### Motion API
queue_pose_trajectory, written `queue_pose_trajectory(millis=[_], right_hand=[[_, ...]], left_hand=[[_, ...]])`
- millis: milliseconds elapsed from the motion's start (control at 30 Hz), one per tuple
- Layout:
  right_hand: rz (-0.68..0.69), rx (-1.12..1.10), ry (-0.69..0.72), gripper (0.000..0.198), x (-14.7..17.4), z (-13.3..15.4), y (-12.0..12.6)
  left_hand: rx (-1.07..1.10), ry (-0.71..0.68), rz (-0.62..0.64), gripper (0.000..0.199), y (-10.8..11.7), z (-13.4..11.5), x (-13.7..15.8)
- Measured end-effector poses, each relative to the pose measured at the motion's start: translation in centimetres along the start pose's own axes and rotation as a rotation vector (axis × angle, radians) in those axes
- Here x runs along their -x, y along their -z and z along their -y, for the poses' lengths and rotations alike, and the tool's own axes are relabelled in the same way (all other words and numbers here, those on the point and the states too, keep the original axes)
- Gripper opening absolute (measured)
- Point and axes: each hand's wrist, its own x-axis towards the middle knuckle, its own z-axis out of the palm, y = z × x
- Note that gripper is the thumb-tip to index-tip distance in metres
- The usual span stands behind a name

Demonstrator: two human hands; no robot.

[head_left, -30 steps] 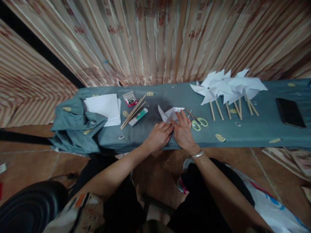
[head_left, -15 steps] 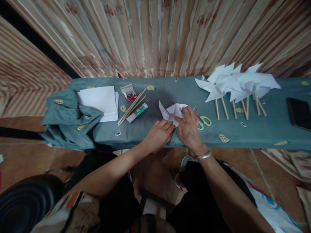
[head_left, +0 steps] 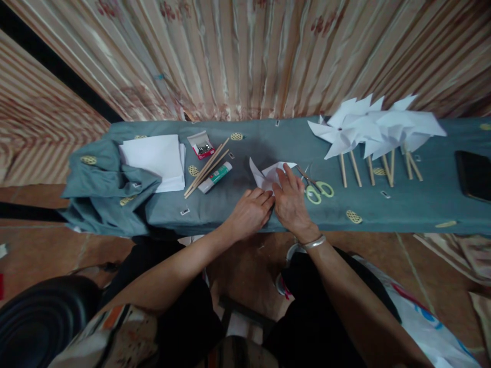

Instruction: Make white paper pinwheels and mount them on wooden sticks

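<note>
- Folded paper: on the green cloth, near the front edge, under both hands. Left point stands up off the cloth.
- Labels: glue stick has a green band, print too small to read. Red-and-white box, open, small metal pieces inside, lettering not readable at this size. Plastic bag at lower right shows red and blue print, can't make it out.
- Vs 0.5 s ago: right hand shifted left, closer to the left hand, and covers more of the paper. Scissors now show both green handle loops; 1 was partly hidden.
- Left hand: palm down, fingers bent, tips at the paper's near edge. Pinching or only pressing, can't tell.
- Right hand: fingers bent over the paper's right half, thumb side toward the left hand. Contact yes, pinch can't tell. Silver bracelet on that wrist.
- Around: loose sticks beside the glue stick, white sheets stacked farther left, finished pinwheels on sticks at right, phone at far right.
</note>
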Motion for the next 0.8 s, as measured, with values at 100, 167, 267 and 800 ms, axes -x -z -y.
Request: queue_pose_trajectory(millis=[100,167,267,800], right_hand=[[-0.004,-0.001,0.001,0.033,0.1,-0.1,-0.2],[-0.015,-0.007,-0.007,0.034,0.3,-0.2,-0.3],[-0.051,-0.040,-0.041,0.036,0.7,-0.7,-0.4],[-0.084,-0.059,-0.028,0.039,1.2,-1.2,0.2]], left_hand=[[-0.011,0.002,0.009,0.030,0.1,0.0,0.0],[-0.021,0.003,0.011,0.029,0.2,-0.1,-0.1],[-0.028,0.003,0.001,0.030,0.2,-0.1,-0.1],[-0.010,-0.013,-0.018,0.031,-0.1,0.2,0.2]])
